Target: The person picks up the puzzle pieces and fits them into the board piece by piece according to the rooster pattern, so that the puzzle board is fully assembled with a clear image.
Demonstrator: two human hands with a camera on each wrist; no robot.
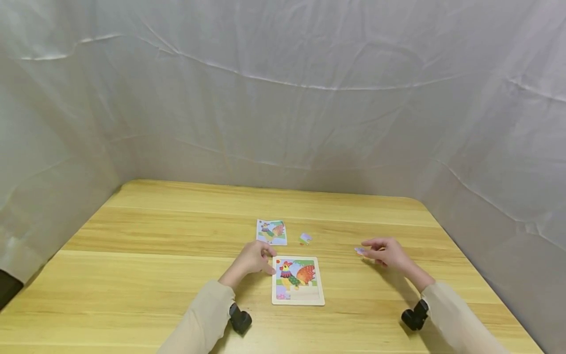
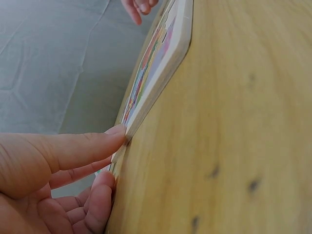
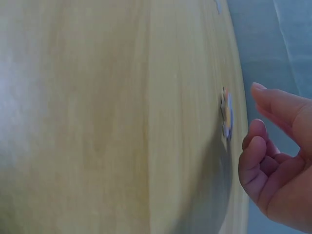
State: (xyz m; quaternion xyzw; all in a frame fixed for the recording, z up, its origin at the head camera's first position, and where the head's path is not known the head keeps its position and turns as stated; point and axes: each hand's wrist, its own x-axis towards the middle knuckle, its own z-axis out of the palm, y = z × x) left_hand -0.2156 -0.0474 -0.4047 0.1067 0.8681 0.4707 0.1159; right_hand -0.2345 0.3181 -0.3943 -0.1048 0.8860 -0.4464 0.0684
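A square jigsaw tray (image 1: 320, 275) with a pale wooden rim lies flat on the table, a rooster picture partly filled in. Its lower right part shows bare wood. My left hand (image 1: 254, 258) holds the tray at its upper left, with the thumb against the rim (image 2: 146, 109); some fingertips are hidden. Off to the right, a loose jigsaw piece (image 3: 227, 114) lies on the wood, mostly lilac in the head view. Just beside it hovers my right hand (image 1: 386, 251), thumb and fingers apart; the right wrist view shows a gap between fingertips and piece.
Behind the tray lies a small rooster picture sheet (image 1: 271, 233). To its right are more loose jigsaw pieces (image 1: 305, 238), some overlapping or close together. Grey cloth (image 1: 283, 123) hangs around the back and sides of the wooden table (image 1: 155, 275).
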